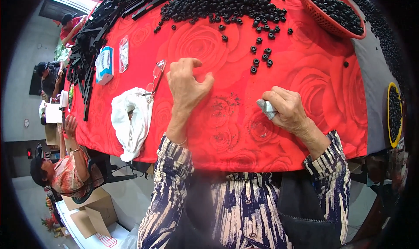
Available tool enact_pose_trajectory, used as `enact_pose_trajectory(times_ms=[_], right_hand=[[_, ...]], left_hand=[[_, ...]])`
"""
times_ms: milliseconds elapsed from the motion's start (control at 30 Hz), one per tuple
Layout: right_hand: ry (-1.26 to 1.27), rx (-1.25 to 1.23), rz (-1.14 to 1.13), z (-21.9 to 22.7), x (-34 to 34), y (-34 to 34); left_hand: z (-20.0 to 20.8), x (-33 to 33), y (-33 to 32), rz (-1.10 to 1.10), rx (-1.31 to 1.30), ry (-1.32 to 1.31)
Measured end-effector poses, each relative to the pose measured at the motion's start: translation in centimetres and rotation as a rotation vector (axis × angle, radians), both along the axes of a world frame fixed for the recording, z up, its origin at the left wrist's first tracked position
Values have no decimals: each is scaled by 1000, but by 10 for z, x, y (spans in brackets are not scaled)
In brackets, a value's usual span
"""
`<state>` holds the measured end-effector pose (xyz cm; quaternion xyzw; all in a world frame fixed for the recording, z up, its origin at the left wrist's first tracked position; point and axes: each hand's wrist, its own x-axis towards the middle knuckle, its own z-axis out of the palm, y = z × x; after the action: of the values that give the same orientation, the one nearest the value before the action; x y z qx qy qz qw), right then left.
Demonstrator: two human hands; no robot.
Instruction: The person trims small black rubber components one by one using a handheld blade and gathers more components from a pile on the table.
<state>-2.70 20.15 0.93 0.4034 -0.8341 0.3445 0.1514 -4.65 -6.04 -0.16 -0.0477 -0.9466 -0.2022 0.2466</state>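
In the head view, the right hand (288, 110) clenches a small grey-blue piece (266, 108), its exposed end toward the left hand (187, 81); the fist hides its full axis. The left looks released, thumb and forefinger parted. Loose black rings (253, 70) lie beyond, between both, nearer the right, on the table (327, 109).

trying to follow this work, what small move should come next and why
Probably the left hand should reach for a loose black ring: that hand looks empty, thumb apart from its curled fingers, while the right hand is closed around a small pale grey object.
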Motion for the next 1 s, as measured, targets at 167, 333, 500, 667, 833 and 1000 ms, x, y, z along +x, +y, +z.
enact_pose_trajectory(times_ms=[167,333,500,667,833,1000], right_hand=[[-6,-27,-35,0,-1,3],[10,-22,-22,-1,-1,3],[-13,-28,-25,-2,-1,3],[-14,-20,-24,-3,-3,6],[-38,-23,-27,-2,-5,4],[-69,-40,-82,-1,-8,8]], left_hand=[[5,-5,47,-378,107,69],[6,-23,82,-467,217,-70],[-4,-34,87,-454,194,-127],[-11,-21,76,-529,238,-34],[-16,-9,71,-515,282,78],[-6,1,69,-429,495,28]])
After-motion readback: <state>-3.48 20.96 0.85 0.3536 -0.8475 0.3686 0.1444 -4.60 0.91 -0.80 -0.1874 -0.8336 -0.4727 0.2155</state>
